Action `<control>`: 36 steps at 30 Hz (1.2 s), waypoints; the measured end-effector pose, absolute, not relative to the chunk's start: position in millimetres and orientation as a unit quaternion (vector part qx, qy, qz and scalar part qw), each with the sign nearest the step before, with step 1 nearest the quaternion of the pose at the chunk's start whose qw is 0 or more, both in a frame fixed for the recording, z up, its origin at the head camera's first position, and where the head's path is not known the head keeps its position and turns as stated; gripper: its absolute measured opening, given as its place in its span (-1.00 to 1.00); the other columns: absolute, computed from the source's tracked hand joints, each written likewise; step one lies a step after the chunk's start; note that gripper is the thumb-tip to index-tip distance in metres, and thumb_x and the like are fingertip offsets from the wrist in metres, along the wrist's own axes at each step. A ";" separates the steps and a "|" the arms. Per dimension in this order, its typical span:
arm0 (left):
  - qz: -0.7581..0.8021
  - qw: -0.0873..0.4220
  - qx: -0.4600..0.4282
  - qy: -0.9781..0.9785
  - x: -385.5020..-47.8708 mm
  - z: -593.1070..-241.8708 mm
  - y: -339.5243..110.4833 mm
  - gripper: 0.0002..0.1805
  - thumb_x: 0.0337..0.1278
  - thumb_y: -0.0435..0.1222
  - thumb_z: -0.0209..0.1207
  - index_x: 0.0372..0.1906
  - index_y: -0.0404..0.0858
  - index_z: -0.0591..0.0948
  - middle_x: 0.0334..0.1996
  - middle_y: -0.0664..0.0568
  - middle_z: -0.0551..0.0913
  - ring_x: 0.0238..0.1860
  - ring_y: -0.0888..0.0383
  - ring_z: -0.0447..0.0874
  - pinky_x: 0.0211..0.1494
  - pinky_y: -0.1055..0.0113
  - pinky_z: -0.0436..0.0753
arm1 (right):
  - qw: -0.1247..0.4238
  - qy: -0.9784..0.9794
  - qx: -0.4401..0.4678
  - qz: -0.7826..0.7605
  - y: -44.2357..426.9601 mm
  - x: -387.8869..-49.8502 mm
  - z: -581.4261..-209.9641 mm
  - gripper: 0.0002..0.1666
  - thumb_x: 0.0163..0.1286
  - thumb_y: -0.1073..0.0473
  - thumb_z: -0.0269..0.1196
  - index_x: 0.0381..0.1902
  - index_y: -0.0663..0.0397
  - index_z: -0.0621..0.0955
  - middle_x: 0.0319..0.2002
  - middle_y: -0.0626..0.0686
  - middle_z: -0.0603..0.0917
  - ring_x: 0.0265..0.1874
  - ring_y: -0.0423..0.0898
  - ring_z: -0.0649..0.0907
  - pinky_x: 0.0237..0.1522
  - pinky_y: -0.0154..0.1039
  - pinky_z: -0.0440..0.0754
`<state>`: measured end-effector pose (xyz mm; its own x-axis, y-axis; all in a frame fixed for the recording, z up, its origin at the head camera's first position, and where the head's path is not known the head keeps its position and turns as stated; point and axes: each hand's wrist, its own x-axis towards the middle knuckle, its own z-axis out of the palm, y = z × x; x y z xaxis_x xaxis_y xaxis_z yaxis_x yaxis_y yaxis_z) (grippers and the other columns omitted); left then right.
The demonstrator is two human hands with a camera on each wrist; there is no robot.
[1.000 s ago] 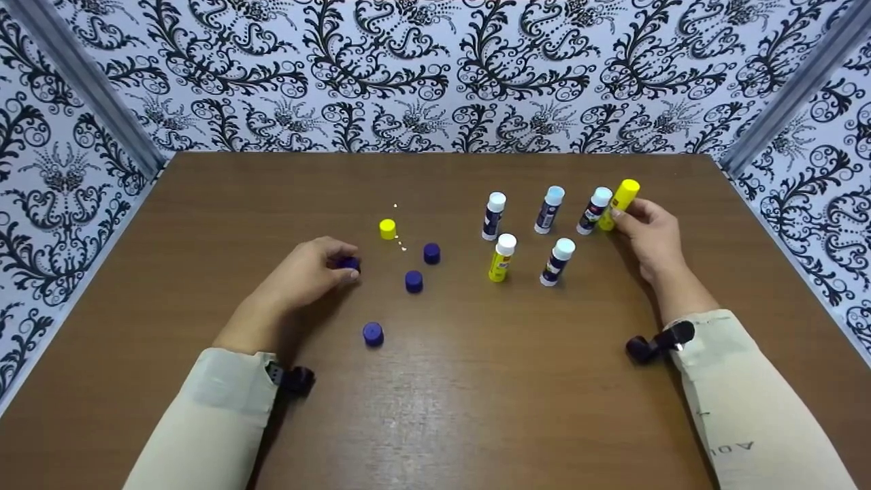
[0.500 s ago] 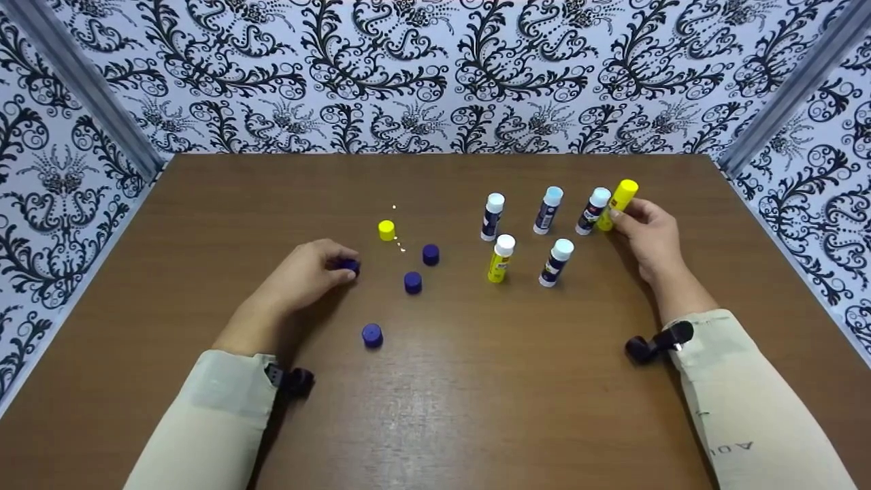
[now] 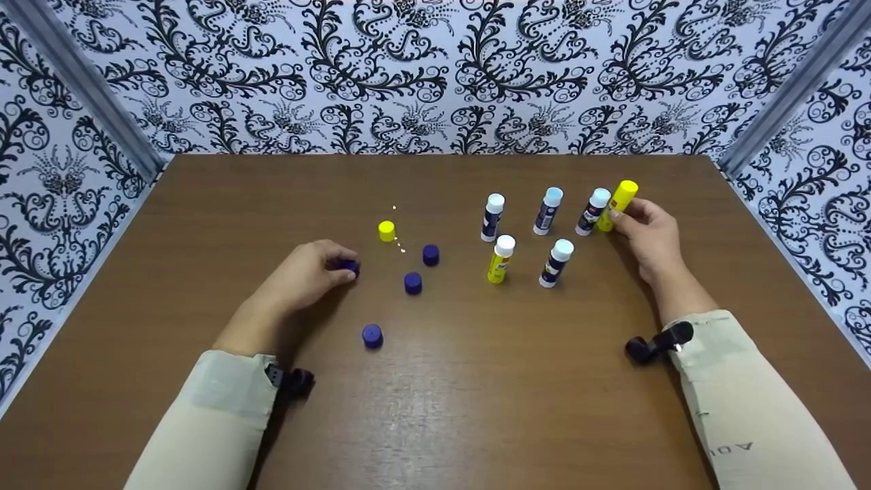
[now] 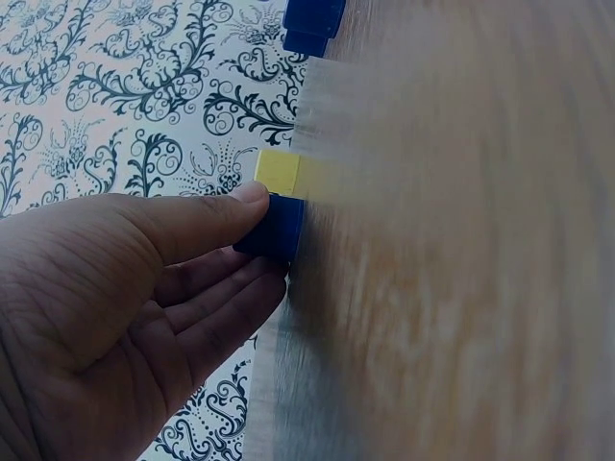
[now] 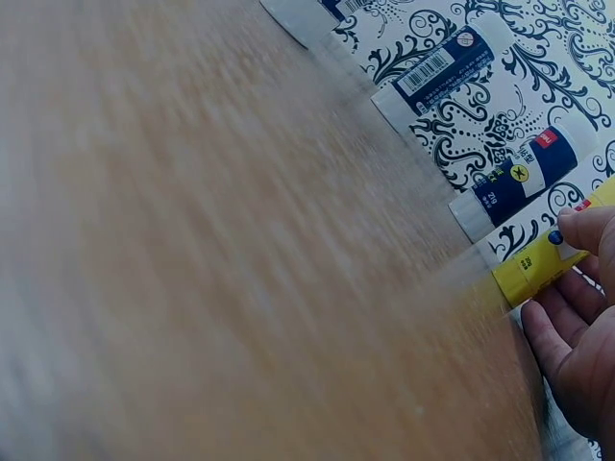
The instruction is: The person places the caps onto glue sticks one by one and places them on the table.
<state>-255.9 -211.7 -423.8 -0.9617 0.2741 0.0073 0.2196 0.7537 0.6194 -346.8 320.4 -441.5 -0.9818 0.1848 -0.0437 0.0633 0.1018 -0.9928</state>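
My left hand (image 3: 306, 275) pinches a dark blue cap (image 3: 350, 266) between thumb and fingers at the table surface; the left wrist view shows the thumb on this blue cap (image 4: 273, 230), with a yellow cap (image 4: 277, 173) beyond it. At the right, my right hand (image 3: 652, 238) grips an upright yellow glue stick (image 3: 623, 195) with a yellow top. Right beside that stick stands a dark blue glue stick with a white cap (image 3: 593, 212). The right wrist view shows thumb and fingers around the yellow stick (image 5: 534, 271), its base at the table.
Several blue caps (image 3: 431, 255) and a yellow cap (image 3: 386, 231) lie on the table (image 3: 435, 408) near the left hand, with small white crumbs (image 3: 399, 245). A yellow glue stick (image 3: 500, 260) and several blue ones (image 3: 556, 263) stand right of centre. Patterned walls (image 3: 435, 75) enclose the table.
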 end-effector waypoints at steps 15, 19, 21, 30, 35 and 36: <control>0.332 0.043 0.124 0.934 -253.8 -421.6 -211.5 -0.67 0.36 -0.36 0.30 0.17 -0.34 0.70 0.12 -0.25 0.69 0.19 -0.19 0.64 0.40 -0.10 0.59 | 0.046 -0.736 -0.083 0.670 321.7 -347.0 -441.6 -0.36 0.43 0.15 0.39 0.39 0.20 0.50 0.01 -0.13 0.59 0.05 -0.15 0.62 0.05 -0.50 0.70; 0.335 0.037 0.128 0.933 -253.8 -420.8 -211.0 -0.67 0.36 -0.36 0.30 0.16 -0.35 0.71 0.10 -0.25 0.70 0.18 -0.18 0.65 0.39 -0.09 0.60 | 0.046 -0.741 -0.087 0.664 322.1 -346.8 -441.4 -0.39 0.42 0.13 0.40 0.36 0.16 0.52 0.01 -0.13 0.59 0.03 -0.19 0.62 0.03 -0.52 0.70; 0.336 0.036 0.129 0.932 -253.8 -420.9 -210.8 -0.67 0.36 -0.36 0.30 0.16 -0.35 0.70 0.11 -0.25 0.70 0.18 -0.18 0.65 0.39 -0.09 0.60 | 0.046 -0.741 -0.088 0.664 322.2 -346.6 -441.3 -0.39 0.41 0.12 0.41 0.35 0.15 0.53 0.01 -0.13 0.59 0.03 -0.19 0.61 0.03 -0.52 0.70; 0.338 0.031 0.131 0.932 -253.8 -421.0 -210.6 -0.66 0.37 -0.36 0.29 0.19 -0.36 0.69 0.12 -0.25 0.69 0.18 -0.18 0.65 0.38 -0.10 0.60 | 0.061 -0.728 -0.087 0.677 321.4 -344.5 -441.4 -0.49 0.40 0.16 0.42 0.25 0.10 0.56 -0.02 -0.13 0.59 -0.02 -0.22 0.62 -0.01 -0.53 0.71; 0.333 0.025 0.134 0.933 -254.6 -421.2 -210.9 -0.65 0.36 -0.36 0.30 0.19 -0.37 0.69 0.12 -0.25 0.70 0.16 -0.18 0.66 0.35 -0.09 0.62 | 0.077 -0.721 -0.077 0.684 320.9 -344.3 -442.0 -0.55 0.40 0.21 0.40 0.20 0.10 0.56 -0.05 -0.13 0.61 -0.06 -0.23 0.61 -0.04 -0.53 0.71; 0.333 0.024 0.134 0.933 -254.5 -421.3 -210.7 -0.65 0.36 -0.36 0.30 0.18 -0.37 0.69 0.12 -0.25 0.70 0.16 -0.18 0.66 0.35 -0.09 0.62 | 0.077 -0.720 -0.077 0.685 321.1 -344.1 -442.0 -0.55 0.40 0.21 0.40 0.20 0.09 0.55 -0.05 -0.13 0.61 -0.05 -0.24 0.61 -0.04 -0.53 0.71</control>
